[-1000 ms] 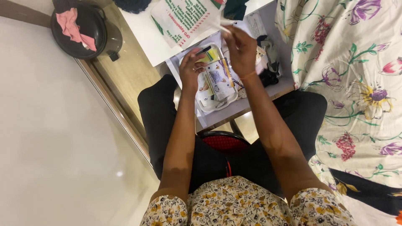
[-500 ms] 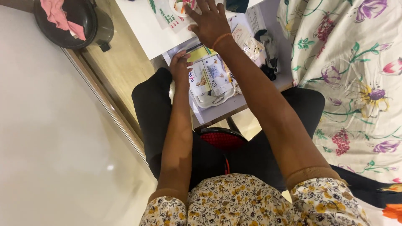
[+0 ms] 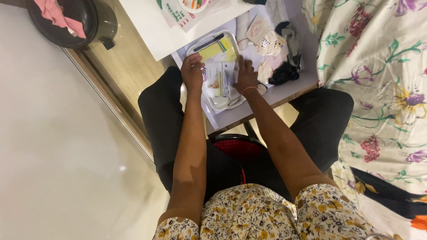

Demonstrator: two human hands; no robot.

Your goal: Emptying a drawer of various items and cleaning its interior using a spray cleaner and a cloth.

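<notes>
Two bare forearms reach up from a yellow-and-brown flowered blouse at six o'clock, over black trousers and the red mesh seat of a chair between the knees. Further up, the left hand rests on the left edge of a clear plastic rectangular box, its fingers curled loosely against the rim, touching it rather than clamped. At three o'clock of it, the right hand lies palm down on the white printed packets inside that box, fingers straight and close together, pressing flat, gripping nothing. The box sits in a white open drawer just beyond the knees, with a yellow pad at its far end. At two o'clock of the box lie small pale packets and a black bundle of cord. Beyond, at twelve o'clock, the white table carries a printed paper sheet. At ten o'clock stands a dark round bin holding pink cloth. At three o'clock spreads a flowered bedsheet.
</notes>
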